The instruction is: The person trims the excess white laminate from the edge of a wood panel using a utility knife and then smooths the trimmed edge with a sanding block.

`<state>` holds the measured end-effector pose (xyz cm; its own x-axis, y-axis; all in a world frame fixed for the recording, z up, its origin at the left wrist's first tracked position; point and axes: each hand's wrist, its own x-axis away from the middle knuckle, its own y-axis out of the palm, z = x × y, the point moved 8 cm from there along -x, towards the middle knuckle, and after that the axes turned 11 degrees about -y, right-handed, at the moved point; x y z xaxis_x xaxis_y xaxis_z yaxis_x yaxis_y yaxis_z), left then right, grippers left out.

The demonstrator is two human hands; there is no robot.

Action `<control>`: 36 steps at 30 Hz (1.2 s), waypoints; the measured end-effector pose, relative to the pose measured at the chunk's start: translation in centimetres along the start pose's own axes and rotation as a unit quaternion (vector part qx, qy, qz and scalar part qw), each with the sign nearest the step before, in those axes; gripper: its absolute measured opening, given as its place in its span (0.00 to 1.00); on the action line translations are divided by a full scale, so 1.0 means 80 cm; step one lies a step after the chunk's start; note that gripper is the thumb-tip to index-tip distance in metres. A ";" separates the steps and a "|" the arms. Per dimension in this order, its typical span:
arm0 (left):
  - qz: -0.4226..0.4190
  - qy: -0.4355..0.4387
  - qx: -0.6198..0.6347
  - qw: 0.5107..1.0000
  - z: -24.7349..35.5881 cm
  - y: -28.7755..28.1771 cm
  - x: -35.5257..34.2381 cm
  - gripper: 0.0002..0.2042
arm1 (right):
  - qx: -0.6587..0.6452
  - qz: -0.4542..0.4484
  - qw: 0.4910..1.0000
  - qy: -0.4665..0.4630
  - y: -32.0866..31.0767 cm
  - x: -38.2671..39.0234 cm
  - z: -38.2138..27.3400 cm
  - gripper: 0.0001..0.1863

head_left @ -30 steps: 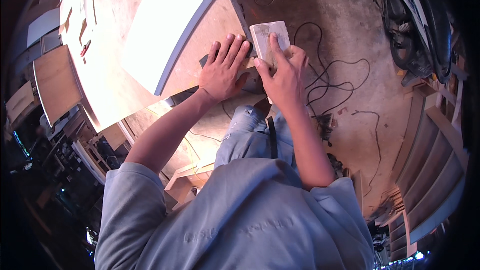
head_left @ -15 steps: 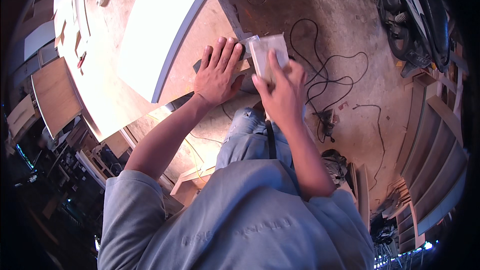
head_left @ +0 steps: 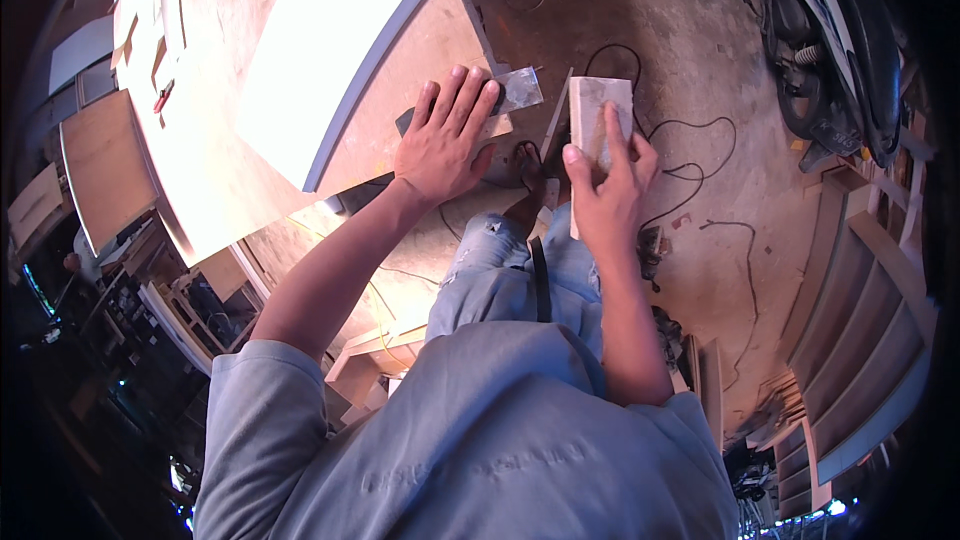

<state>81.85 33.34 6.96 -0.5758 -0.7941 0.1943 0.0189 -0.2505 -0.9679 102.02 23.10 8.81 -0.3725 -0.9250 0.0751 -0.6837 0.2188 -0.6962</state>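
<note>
My left hand (head_left: 447, 135) lies flat with its fingers stretched out, pressing down a dark-handled tool at the edge of the wooden worktop (head_left: 420, 70). From under the fingertips the tool's flat metal blade (head_left: 521, 87) juts past the edge; most of the handle is hidden. A small pale wooden piece (head_left: 498, 126) shows beside the fingers. My right hand (head_left: 617, 175) grips a pale, stained rectangular block (head_left: 590, 100), thumb on its near side and index finger along its face. The block is apart from the blade, to its right.
A white curved panel (head_left: 330, 50) with a grey edge lies on the worktop. Red-handled pliers or a similar tool (head_left: 163, 98) rest farther left. Black cable (head_left: 700, 125) loops over the floor at right, near a motorcycle (head_left: 830, 40). Curved shelving (head_left: 860, 310) stands at lower right.
My right hand has moved the block rightward, away from the blade, uncovering more of the blade. My left hand stays pressed on the tool; the view has shifted slightly.
</note>
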 end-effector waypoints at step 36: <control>-0.032 0.001 0.004 0.999 -0.002 0.000 0.003 0.50 | 0.079 -0.010 0.995 -0.068 0.050 -0.007 -0.042 0.38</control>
<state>81.57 33.20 6.97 -0.5772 -0.7754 0.2561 -0.0112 -0.3061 -0.9519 97.40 25.52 8.38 -0.2650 -0.9642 0.0005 -0.5784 0.1586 -0.8002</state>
